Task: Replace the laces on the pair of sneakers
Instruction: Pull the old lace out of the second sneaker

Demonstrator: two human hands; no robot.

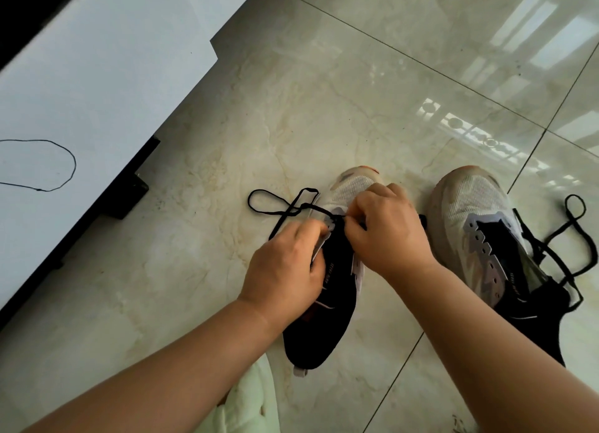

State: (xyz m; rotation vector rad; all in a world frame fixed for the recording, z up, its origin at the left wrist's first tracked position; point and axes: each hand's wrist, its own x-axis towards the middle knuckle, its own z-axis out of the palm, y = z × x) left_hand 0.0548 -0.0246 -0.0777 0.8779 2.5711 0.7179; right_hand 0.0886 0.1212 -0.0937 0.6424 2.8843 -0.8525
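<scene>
Kneeling or crouching over a pale marble-tiled floor (291, 115), a person works on the left sneaker (330, 270), which stands at the lower centre of the frame with its white mesh toe pointing up the picture. The left hand (285, 270) grips the eyelet edge on the shoe's left side, fingers curled round it. The right hand (385, 231) pinches a black lace (278, 206) just over the lowest eyelets, fingers bent tight; the lace trails off in loops on the floor to the upper left of the shoe. The right sneaker (486, 238) stands well apart at the right of the frame, its eyelets bare, with another black lace (570, 238) lying loose beside it on the far right. At the left edge a white table (97, 76) carries a thin black cord (64, 154) in a loop. Pale green cloth (252, 400) shows at the bottom.
</scene>
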